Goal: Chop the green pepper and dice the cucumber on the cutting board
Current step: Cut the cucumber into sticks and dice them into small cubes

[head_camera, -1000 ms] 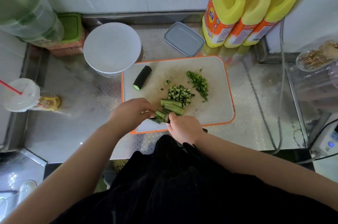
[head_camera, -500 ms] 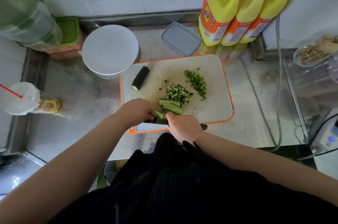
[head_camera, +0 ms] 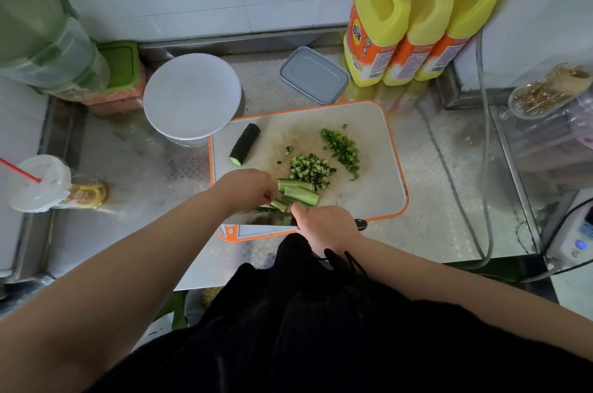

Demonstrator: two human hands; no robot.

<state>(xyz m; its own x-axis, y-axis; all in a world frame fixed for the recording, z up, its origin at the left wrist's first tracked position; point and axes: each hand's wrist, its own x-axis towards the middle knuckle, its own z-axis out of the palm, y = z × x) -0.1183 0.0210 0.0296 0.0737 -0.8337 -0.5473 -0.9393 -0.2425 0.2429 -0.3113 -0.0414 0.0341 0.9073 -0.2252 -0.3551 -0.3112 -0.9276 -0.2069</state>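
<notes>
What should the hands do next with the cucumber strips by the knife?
Probably bring the knife down across the cucumber strips for another cut: the left hand pins their near ends, the right hand grips the handle, and the uncut strips lie beside the diced pile.

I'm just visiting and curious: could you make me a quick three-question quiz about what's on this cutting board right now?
1. True or false: the uncut cucumber piece lies on the cutting board.
2. Which hand holds the knife? A) left hand B) right hand
3. Fill in: the diced cucumber pile lies to the ____ of the chopped green pepper in the picture.

Key: 1 true. 2 B, the right hand; the left hand steadies the cucumber strips. 3 left.
</notes>
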